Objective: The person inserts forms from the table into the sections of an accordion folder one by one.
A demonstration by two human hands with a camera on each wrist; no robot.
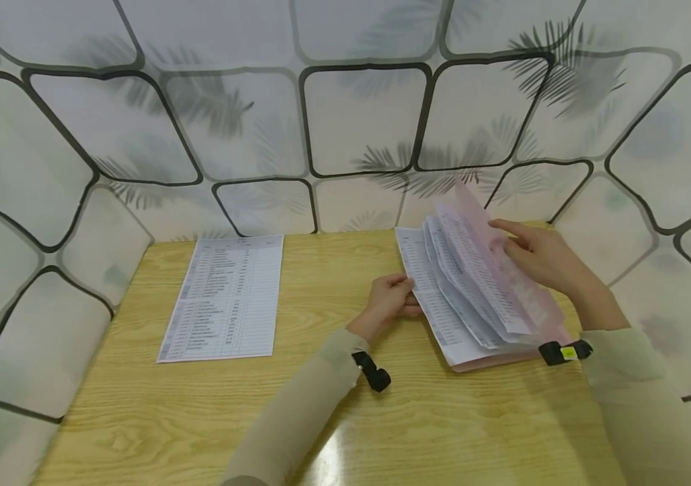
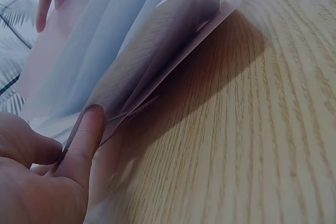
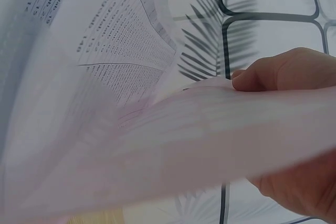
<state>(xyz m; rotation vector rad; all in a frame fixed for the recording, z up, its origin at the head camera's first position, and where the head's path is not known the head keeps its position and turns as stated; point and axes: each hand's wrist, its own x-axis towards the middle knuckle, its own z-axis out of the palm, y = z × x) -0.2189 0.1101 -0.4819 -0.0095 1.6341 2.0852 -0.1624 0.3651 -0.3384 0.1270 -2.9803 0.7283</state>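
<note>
A translucent pink folder [image 1: 542, 307] stands partly spread on the right side of the table, with several printed sheets [image 1: 473, 283] fanned inside it. At its left edge, my left hand [image 1: 384, 304] pinches the paper between thumb and fingers; the left wrist view shows the sheet edge [image 2: 134, 59] bowed up above the pink back cover. My right hand [image 1: 542, 260] grips the raised pink front cover [image 3: 173, 156] near its upper right edge, thumb on one side and fingers on the other. Printed lines show through the cover in the right wrist view.
A single printed table sheet [image 1: 229, 297] lies flat on the left of the wood-grain table [image 1: 138, 418]. Patterned white panels [image 1: 363, 121] with dark outlines and leaf prints rise behind and at both sides, close to the table's back edge.
</note>
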